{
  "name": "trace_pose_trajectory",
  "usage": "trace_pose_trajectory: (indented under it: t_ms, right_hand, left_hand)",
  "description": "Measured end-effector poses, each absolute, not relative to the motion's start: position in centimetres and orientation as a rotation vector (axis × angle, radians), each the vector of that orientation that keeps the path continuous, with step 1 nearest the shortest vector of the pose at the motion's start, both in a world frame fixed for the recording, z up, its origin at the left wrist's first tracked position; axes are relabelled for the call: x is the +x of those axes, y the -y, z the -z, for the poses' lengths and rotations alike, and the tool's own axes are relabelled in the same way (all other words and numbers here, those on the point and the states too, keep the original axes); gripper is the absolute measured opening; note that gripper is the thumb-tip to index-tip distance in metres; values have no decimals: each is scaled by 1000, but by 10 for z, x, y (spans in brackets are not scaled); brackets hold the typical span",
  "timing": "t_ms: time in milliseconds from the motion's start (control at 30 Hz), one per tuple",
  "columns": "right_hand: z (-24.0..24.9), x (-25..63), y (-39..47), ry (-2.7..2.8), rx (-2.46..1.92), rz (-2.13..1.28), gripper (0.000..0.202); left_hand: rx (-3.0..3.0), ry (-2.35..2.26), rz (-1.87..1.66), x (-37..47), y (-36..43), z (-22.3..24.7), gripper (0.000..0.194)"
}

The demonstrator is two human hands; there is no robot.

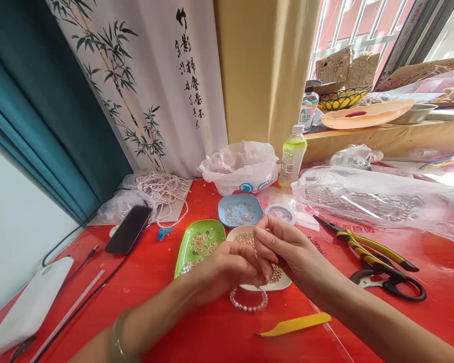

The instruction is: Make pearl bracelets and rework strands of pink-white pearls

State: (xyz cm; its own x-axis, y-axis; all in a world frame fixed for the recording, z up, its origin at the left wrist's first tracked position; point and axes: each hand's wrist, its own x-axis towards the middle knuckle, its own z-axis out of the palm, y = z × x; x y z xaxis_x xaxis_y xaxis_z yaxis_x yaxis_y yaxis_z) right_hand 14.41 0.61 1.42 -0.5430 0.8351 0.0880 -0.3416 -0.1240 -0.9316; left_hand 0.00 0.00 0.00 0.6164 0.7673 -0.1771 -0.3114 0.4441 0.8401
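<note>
A small loop of clear, pearly beads hangs below my two hands, which meet over the white dish of gold beads. The fingers of my left hand are curled and closed at the top of the loop. My right hand is pinched shut beside it, with thumb and forefinger pressed together; whatever is between them is too small to make out. Left of the hands sits a green dish of gold and pearly beads. Behind them stands a blue dish with small metal pins.
Yellow tweezers, yellow-black pliers and black-handled scissors lie to the right. A phone, cables and a white power bank lie left. At the back are pearl strands, a plastic bag and a bottle.
</note>
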Motion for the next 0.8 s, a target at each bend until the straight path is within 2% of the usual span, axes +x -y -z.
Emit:
trace_pose_trajectory:
  t_ms: [433,633,800]
  right_hand:
    - [-18,141,-2,1260,-577,-1728,26]
    - [-19,142,1,1363,-615,-1678,26]
    - [-25,149,-5,1385,-670,-1516,26]
  left_hand:
    - [810,-567,-709,0,0,0,16]
    - [805,-551,-611,0,-1,1,29]
    - [797,-626,-665,0,0,2,8]
